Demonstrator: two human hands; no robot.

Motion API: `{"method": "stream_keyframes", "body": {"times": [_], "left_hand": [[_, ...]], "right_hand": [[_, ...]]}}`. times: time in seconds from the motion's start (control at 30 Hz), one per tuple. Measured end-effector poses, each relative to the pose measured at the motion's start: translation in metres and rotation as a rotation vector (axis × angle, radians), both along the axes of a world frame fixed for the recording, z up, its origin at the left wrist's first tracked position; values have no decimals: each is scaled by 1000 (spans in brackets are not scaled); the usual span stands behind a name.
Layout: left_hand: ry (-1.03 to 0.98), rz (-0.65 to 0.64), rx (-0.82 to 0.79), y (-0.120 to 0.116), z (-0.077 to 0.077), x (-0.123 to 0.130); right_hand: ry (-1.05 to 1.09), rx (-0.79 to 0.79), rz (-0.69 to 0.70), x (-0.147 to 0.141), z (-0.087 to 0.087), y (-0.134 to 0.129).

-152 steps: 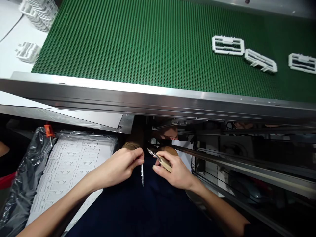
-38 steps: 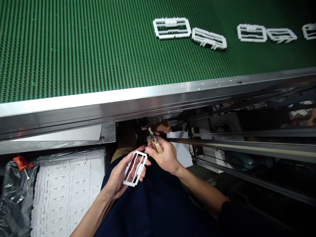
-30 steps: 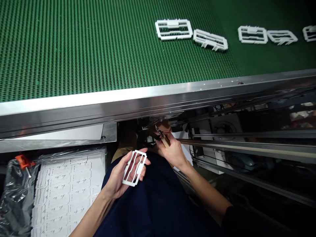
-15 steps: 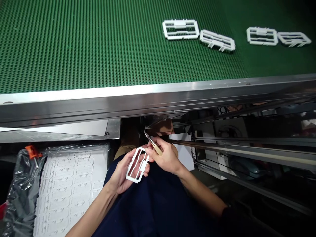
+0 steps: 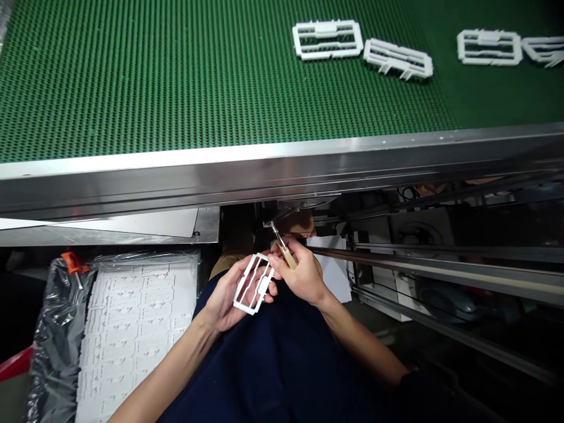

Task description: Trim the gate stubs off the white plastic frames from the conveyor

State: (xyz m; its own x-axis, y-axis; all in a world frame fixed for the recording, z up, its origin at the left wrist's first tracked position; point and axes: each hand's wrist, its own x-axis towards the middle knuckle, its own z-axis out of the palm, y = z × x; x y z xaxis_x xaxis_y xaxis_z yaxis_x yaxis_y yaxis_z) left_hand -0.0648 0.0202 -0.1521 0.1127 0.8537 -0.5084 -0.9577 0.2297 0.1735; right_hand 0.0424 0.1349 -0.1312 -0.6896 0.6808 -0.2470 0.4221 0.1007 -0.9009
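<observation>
My left hand (image 5: pixel 224 298) holds a white plastic frame (image 5: pixel 264 285) with open slots and thin cross bars, tilted in front of my lap. Its fingers wrap behind the frame and show through the slots. In my right hand (image 5: pixel 305 276) is a knife-like trimming tool (image 5: pixel 288 257) with a beige handle and a slim metal tip. That tip points up and away, apart from the frame. The right fingertips are at the frame's upper right corner; whether they press on it I cannot tell.
Across the top runs a green conveyor belt (image 5: pixel 145 76) with a metal edge rail (image 5: pixel 247 170). Several similar white frames (image 5: pixel 326 27) lie on it. At lower left, a plastic-lined box holds stacked white parts (image 5: pixel 132 329), with an orange-handled tool (image 5: pixel 73 262) beside it. Metal bars (image 5: pixel 418 261) cross the right side.
The view has shifted slightly, so the belt's frames appear higher and farther right. The tool's tip has swung more upright and away from the held frame. Both hands keep their grips.
</observation>
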Motion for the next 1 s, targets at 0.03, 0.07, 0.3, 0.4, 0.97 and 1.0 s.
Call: {"method": "stream_keyframes", "body": {"times": [0.03,0.07,0.3,0.4,0.97,1.0], "left_hand": [[3,-6,1,1,0,0],[18,-8,3,2,0,1],[714,65,-113,7,3,3],[844,17,-150,7,4,2],[536,-3,-98,10,-4,-11],[635,-21,-112,9,-6,-11]], "right_hand": [[-3,-10,-6,0,0,0],[-9,-17,-12,0,0,0],[51,-61,-77,4,-5,2],[149,-220,-63,7,-7,3],[10,-145,-176,-1,2,6],[6,-120,-191,-2,-1,4]]}}
